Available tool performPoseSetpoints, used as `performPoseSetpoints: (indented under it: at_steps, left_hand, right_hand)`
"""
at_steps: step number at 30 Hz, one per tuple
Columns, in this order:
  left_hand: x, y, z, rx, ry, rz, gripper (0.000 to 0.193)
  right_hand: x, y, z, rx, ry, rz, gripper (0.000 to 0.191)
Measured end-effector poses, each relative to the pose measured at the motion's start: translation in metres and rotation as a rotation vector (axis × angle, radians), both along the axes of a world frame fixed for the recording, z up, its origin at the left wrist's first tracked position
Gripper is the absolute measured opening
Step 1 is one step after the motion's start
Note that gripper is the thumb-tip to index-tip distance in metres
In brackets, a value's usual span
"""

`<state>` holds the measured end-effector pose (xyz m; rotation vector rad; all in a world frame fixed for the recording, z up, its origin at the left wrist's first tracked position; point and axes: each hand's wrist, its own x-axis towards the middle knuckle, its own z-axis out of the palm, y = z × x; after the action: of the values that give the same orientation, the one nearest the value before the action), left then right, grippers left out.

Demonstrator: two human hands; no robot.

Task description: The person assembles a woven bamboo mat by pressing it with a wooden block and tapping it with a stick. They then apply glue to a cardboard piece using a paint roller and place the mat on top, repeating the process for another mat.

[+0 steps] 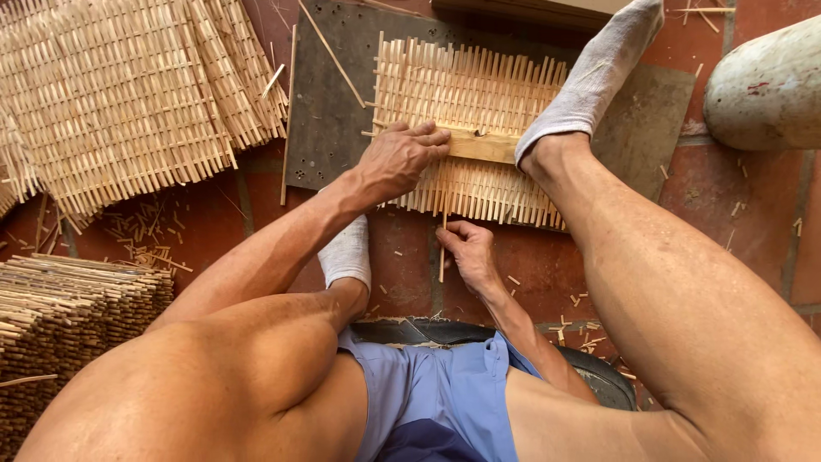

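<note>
A partly woven mat of thin bamboo slats [466,90] lies on a dark board [329,120] on the floor in front of me. A flat wooden bar [483,145] lies across the mat, and my socked right foot [590,81] rests at its right end. My left hand [402,158] presses palm down on the mat and the bar's left end, fingers spread. My right hand [468,252], just below the mat's near edge, pinches a single thin slat [443,244] that stands upright into the weave.
A stack of finished woven mats [120,94] lies at the upper left. A pile of loose bamboo sticks [60,316] sits at the left edge. Short offcuts litter the red tiled floor [727,222]. A pale rounded object [765,85] sits at the upper right.
</note>
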<state>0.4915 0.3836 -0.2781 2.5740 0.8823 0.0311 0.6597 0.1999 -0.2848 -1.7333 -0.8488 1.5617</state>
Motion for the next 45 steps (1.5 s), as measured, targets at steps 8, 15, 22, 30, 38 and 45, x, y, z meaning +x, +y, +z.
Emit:
performPoseSetpoints:
  at_steps: [8,15,22,30,38,45]
  left_hand:
    - [-0.085,0.011,0.025,0.074,-0.19,0.304,0.023]
    - [-0.091,-0.062,0.017,0.192,-0.191,0.307,0.021]
    - [-0.085,-0.053,0.017,0.044,-0.106,0.343,0.014]
    - [-0.073,-0.02,0.013,0.152,-0.028,0.15,0.042]
    - [-0.072,-0.009,0.026,-0.117,0.19,0.133,0.042]
    - [-0.071,-0.005,0.013,-0.1,0.175,0.137,0.043]
  right_hand:
    - [0.0,-0.012,-0.005,0.056,0.054,0.12,0.02]
    - [-0.013,0.002,-0.018,0.014,0.145,0.047,0.016]
    - [-0.02,-0.007,-0.001,0.061,0.042,0.07,0.018]
    - [-0.034,0.009,-0.008,0.011,0.083,0.149,0.022]
    - [-0.043,0.006,-0.002,0.078,0.069,0.206,0.021]
    - [-0.06,0.021,-0.011,-0.047,0.075,0.156,0.022]
